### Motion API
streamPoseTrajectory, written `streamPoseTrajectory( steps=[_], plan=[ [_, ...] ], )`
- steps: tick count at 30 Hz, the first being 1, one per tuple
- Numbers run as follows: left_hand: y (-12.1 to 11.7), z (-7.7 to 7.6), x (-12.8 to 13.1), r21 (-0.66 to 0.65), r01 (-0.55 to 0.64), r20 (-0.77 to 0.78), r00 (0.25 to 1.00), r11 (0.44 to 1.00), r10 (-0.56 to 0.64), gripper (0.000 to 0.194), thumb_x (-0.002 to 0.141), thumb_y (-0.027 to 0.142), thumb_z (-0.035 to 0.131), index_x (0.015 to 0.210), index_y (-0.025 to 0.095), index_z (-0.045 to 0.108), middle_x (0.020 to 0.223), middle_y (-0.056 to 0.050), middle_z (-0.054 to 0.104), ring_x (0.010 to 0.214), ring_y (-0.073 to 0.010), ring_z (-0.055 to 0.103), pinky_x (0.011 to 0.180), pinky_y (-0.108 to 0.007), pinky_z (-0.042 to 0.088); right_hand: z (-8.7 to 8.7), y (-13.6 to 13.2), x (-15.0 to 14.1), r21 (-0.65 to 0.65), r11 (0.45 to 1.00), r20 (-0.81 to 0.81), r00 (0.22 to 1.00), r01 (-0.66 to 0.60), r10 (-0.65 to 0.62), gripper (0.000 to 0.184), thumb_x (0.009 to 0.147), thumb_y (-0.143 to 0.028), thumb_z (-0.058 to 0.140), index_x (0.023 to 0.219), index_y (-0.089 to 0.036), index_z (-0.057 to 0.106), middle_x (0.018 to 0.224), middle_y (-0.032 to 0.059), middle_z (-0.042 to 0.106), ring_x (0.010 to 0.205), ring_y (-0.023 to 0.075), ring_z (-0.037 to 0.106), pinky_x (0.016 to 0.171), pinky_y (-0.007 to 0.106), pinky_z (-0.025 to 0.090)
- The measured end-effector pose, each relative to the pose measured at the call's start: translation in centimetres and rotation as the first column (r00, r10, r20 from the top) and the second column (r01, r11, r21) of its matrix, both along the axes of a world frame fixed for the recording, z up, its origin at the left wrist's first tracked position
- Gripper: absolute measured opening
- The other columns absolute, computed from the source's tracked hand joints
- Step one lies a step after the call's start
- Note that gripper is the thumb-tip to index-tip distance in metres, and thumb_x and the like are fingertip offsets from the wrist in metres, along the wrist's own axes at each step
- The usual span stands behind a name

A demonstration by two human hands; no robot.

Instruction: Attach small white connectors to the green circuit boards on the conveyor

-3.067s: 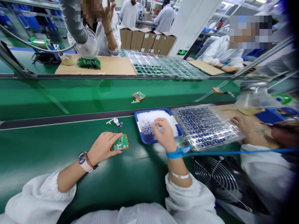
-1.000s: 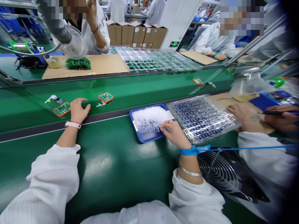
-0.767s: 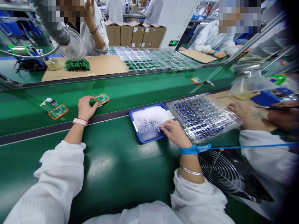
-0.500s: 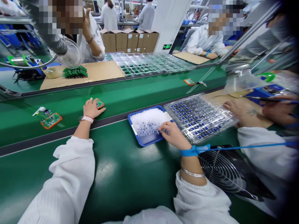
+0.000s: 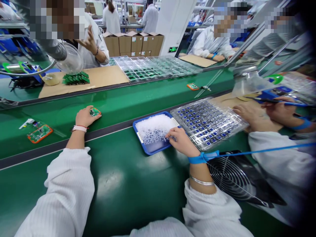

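Note:
My left hand (image 5: pixel 85 116) reaches over the green conveyor belt and grips a green circuit board with an orange rim (image 5: pixel 95 112), its thumb along the near edge and fingers behind. The palm hides part of that board. My right hand (image 5: pixel 181 141) has its fingertips pinched together at the right side of a blue tray (image 5: pixel 151 153). White plastic pellets (image 5: pixel 158 124) are heaped in the tray. Whatever sits between those fingertips is too small to make out. A blue wrist strap (image 5: pixel 197 158) circles my right wrist.
Another orange-rimmed board (image 5: pixel 40 133) lies left on the belt, a third (image 5: pixel 192 86) at far right. Right of the tray lies a clear blister tray (image 5: pixel 207 121) of blue-black parts. A co-worker's hands (image 5: pixel 249 115) are beyond it; a fan (image 5: pixel 229 176) sits near my right forearm.
My left hand left one board on the belt, moved right to another and closed on it; both drift left. My right hand has moved to the tray's right side and stays there, pinched.

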State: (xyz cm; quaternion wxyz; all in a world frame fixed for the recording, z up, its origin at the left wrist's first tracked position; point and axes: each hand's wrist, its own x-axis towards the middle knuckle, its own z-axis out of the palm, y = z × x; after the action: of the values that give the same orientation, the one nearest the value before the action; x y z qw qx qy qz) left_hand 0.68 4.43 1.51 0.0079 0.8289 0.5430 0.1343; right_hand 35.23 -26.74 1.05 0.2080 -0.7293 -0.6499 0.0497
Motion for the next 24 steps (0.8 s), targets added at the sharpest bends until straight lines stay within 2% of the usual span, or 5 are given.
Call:
streamPoseTrajectory(
  steps=[12,16,18,20,24],
  plan=[
    [1.5,0.1,-5.8,-0.053,-0.135,-0.029,0.991,0.989,0.133,0.066,0.065,0.064,0.06,0.112,0.018,0.061,0.098,-0.019,0.067,0.095,-0.0417,0.06,0.076,-0.05,0.048,0.1,0.2,-0.1,-0.03,1.0,-0.049,0.999,-0.011,0.009,0.024,0.069,-0.008,0.048,0.076,-0.017,0.068,0.086,0.0077,0.061,0.089,0.0222,0.055,0.086,0.038,0.038],
    [0.9,0.8,-8.3,-0.139,-0.199,0.239,0.944,0.97,0.228,0.065,0.064,0.06,0.064,0.113,0.016,0.06,0.107,-0.016,0.065,0.102,-0.0342,0.059,0.089,-0.046,0.044,-0.9,0.3,0.4,0.008,0.999,-0.04,0.998,-0.038,0.039,0.021,0.069,-0.011,0.049,0.074,-0.018,0.068,0.082,0.0077,0.062,0.084,0.0224,0.057,0.081,0.037,0.04],
    [0.3,1.3,-9.1,-0.209,-0.178,0.472,0.843,0.962,0.259,0.064,0.065,0.057,0.064,0.114,0.014,0.059,0.106,-0.015,0.066,0.1,-0.0279,0.061,0.089,-0.04,0.045,-1.6,0.5,0.9,0.042,0.997,-0.032,0.997,-0.063,0.064,0.02,0.069,-0.013,0.051,0.074,-0.019,0.069,0.08,0.0072,0.063,0.081,0.0225,0.059,0.077,0.038,0.041],
    [-0.1,1.7,-9.6,-0.26,-0.101,0.687,0.679,0.96,0.257,0.064,0.069,0.057,0.06,0.114,0.012,0.058,0.102,-0.013,0.066,0.094,-0.0234,0.062,0.083,-0.035,0.048,-2.1,0.7,1.4,0.075,0.993,-0.024,0.996,-0.088,0.091,0.018,0.069,-0.015,0.052,0.072,-0.021,0.069,0.078,0.0065,0.064,0.078,0.0225,0.059,0.075,0.038,0.042],
    [-0.7,2.0,-9.6,-0.269,0.038,0.895,0.378,0.962,0.235,0.059,0.069,0.058,0.058,0.105,0.01,0.06,0.097,-0.011,0.066,0.086,-0.0194,0.063,0.077,-0.03,0.049,-2.4,0.8,1.7,0.081,0.988,-0.014,0.991,-0.128,0.13,0.019,0.072,-0.018,0.05,0.073,-0.021,0.069,0.079,0.0066,0.064,0.076,0.0222,0.06,0.073,0.037,0.044]
  ],
)
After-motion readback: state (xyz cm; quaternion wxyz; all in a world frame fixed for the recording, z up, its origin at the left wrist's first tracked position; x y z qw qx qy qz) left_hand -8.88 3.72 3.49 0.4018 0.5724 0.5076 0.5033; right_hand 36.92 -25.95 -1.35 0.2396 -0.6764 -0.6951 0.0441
